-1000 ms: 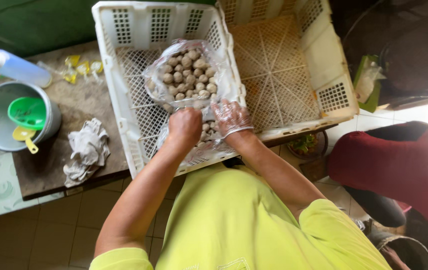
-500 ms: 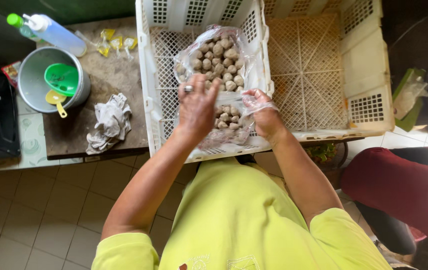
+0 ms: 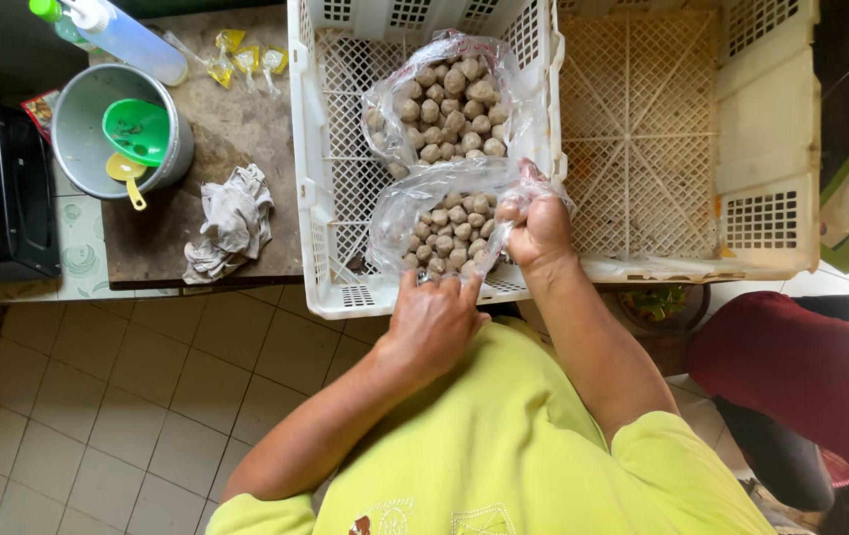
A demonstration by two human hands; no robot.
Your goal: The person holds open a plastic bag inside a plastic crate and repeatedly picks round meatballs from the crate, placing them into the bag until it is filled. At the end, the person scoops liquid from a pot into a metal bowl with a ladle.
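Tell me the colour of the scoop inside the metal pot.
Bright green; the scoop sits inside the grey pot, seen best in the head view.

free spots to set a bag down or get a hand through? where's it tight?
Free: the right crate, its lattice floor bare beside the bags. Also the brown board between the grey pot and the left crate, above the rag.

Crowded: the left crate, holding two bags of meatballs, with the left hand and right hand at the nearer bag.
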